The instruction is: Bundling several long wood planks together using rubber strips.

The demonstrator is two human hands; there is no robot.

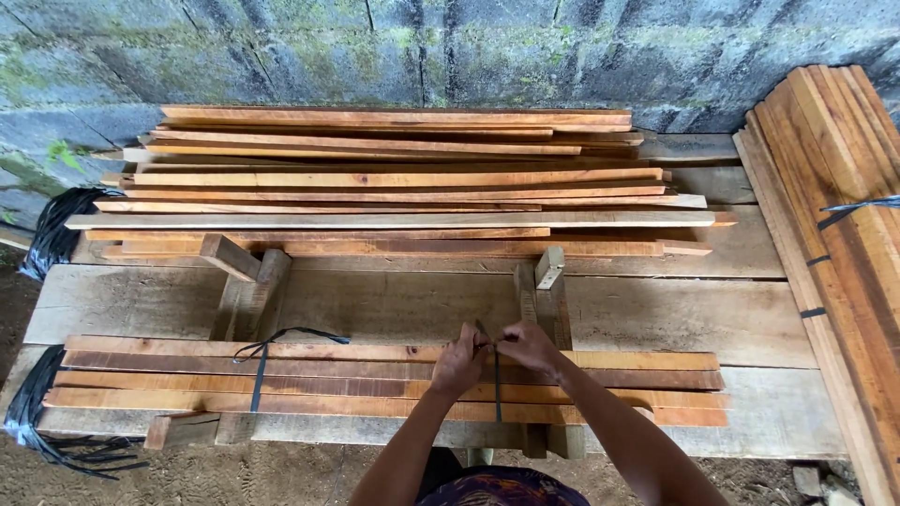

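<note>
A bundle of long wooden slats [356,384] lies across two small wooden stands on a plank bench. A black strap [258,375] is tied around its left part. My left hand [459,361] and my right hand [530,349] meet on top of the bundle's right part. Both pinch the ends of a second black strap [498,398] that wraps the slats there. The knot itself is hidden between my fingers.
A big loose pile of slats [394,178] fills the back of the bench [712,319] against a mossy block wall. Tied slat bundles [834,215] lean at the right. Heaps of black strapping [56,230] lie at the left, with more strapping [37,412] lower down.
</note>
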